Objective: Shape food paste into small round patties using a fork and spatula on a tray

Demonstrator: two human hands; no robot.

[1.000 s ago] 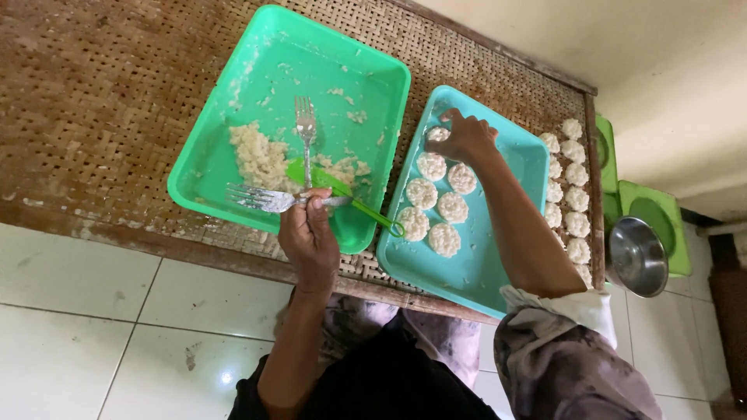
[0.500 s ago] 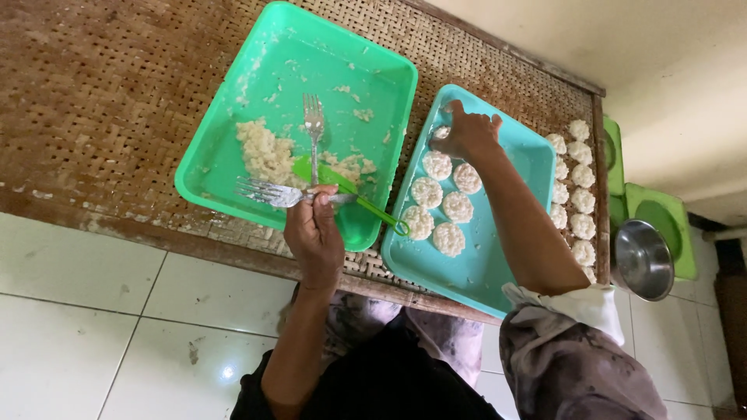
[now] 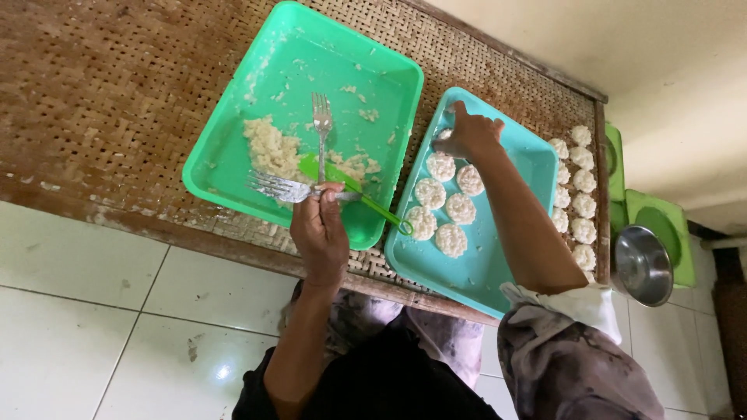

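Note:
My left hand (image 3: 319, 233) grips the handle of a metal fork (image 3: 274, 187), its tines lying at the near rim of the green tray (image 3: 233, 167). The tray holds a pile of white, rice-like mash (image 3: 268, 148), a second fork (image 3: 321, 124) and a green spatula (image 3: 354, 190). My right hand (image 3: 468, 134) reaches to the far corner of the teal tray (image 3: 490, 272). Its fingers are curled down over a white patty (image 3: 443, 134). Several round patties (image 3: 451, 206) lie in rows just below that hand.
Both trays sit on a woven mat (image 3: 101, 101) over a wooden bench. More white patties (image 3: 572, 187) line the mat's right end. A steel bowl (image 3: 642, 264) and green plastic stools (image 3: 673, 214) stand to the right, with white floor tiles (image 3: 93, 311) below.

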